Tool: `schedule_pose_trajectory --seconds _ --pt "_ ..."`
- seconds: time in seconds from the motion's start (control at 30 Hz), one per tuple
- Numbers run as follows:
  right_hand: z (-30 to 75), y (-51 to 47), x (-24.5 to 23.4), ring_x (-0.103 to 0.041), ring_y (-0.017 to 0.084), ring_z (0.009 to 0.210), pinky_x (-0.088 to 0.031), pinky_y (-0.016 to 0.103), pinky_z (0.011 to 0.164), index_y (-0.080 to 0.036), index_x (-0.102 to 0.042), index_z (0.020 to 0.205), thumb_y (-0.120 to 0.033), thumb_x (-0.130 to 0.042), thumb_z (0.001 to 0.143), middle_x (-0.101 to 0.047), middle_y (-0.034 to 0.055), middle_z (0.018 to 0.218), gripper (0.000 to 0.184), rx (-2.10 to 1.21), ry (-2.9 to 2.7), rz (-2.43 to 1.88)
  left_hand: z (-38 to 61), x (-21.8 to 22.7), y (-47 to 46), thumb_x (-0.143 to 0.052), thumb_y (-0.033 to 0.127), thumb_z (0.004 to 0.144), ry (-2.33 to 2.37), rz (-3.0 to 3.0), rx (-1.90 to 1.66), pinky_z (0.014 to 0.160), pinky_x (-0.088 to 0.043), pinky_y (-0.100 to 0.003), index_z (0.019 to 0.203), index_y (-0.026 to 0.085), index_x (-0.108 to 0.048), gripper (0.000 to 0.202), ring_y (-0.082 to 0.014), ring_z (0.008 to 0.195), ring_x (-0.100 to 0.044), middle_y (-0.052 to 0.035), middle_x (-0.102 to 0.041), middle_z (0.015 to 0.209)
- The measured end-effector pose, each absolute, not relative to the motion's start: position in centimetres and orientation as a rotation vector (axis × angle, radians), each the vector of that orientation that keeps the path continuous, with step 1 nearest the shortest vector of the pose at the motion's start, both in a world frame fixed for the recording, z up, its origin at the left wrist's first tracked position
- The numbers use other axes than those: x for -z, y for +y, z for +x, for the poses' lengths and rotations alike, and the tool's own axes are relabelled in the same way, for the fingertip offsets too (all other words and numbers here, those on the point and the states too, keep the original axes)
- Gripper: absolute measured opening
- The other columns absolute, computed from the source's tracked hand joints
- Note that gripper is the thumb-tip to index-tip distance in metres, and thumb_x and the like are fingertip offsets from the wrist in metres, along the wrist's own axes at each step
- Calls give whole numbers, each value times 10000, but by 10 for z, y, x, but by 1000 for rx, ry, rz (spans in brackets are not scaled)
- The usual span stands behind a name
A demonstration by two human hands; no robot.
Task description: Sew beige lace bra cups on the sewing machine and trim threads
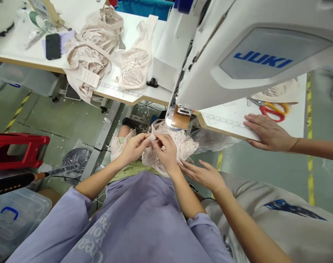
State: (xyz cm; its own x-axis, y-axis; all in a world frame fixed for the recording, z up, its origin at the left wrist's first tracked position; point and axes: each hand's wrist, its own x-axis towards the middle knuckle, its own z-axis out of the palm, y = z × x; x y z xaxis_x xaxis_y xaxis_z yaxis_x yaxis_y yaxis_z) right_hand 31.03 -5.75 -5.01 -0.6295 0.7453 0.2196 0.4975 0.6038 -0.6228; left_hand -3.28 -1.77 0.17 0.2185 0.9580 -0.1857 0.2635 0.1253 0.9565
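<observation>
A pale lace garment (180,144) is being held in the lap, below the sewing machine (254,54); a small piece at its edge is being pinched between the closed fingertips of the left hand (133,148) and the right hand (166,151), seemingly a trimming or picking step, for which fine fingertip control is being called. Two co-worker's hands are being counted, one (206,175) open beside the lace, one (267,131) flat on the table edge (224,129) near one pair of scissors (274,109).

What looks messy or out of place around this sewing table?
The heap of lace garments spills over the table's front edge, with a strap and tag dangling. Pale scraps litter the floor under the table. The left hand and right hand pinch a lace piece.
</observation>
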Motion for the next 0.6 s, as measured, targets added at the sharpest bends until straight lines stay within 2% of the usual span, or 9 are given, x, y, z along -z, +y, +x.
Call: schedule_pose_trajectory --seconds 0.07,0.17,0.23,0.3,0.37,0.47,0.6 --pt "291 -49 49 -724 64 927 -617 210 734 -391 -686 1160 -98 -268 994 -742 -55 998 537 -846 -2242 -996 -30 -5 -18 -495 424 980 1270 1368 -756 717 -456 -254 1003 168 -648 299 -148 768 -576 -16 -635 842" --pt "225 -36 38 -710 192 876 -620 340 711 -382 -744 899 -283 -531 960 -721 11 847 243 -1158 -1722 -1213 -26 -5 -16 -465 443 987 1307 1426 -696 714 -449 -260 921 172 -646 332 -155 762 -579 -15 -635 809" --pt "179 -29 30 -688 230 963 -604 395 801 -381 -745 917 -352 -617 918 -725 24 913 132 -1128 -1660 -1266 -23 -5 -13 -479 460 976 1389 1512 -669 699 -434 -261 869 180 -634 338 -155 743 -571 -8 -634 783" --pt "151 -21 28 -673 239 1004 -558 418 916 -358 -752 893 -370 -625 909 -734 30 980 128 -1068 -1658 -1309 -20 -4 -10 -516 471 956 1494 1588 -666 680 -416 -259 829 187 -619 328 -153 717 -560 0 -627 751" --pt "145 -10 29 -670 225 993 -524 402 946 -335 -758 907 -377 -591 923 -741 27 1004 173 -1017 -1702 -1313 -20 -1 -6 -494 457 965 1551 1629 -659 657 -404 -259 761 195 -587 345 -150 675 -549 6 -602 692" --pt "166 4 24 -660 201 927 -511 356 885 -300 -750 940 -377 -558 936 -731 30 986 207 -896 -1669 -1388 -23 8 -1 -439 446 989 1539 1747 -585 625 -386 -270 721 206 -562 380 -155 620 -548 -1 -600 652" --pt "194 25 6 -614 182 859 -486 311 787 -242 -699 963 -324 -502 947 -677 54 1008 214 -624 -1287 -1566 -26 19 -3 -400 449 997 1493 1923 -435 619 -363 -286 679 215 -534 416 -182 627 -575 -20 -627 638"
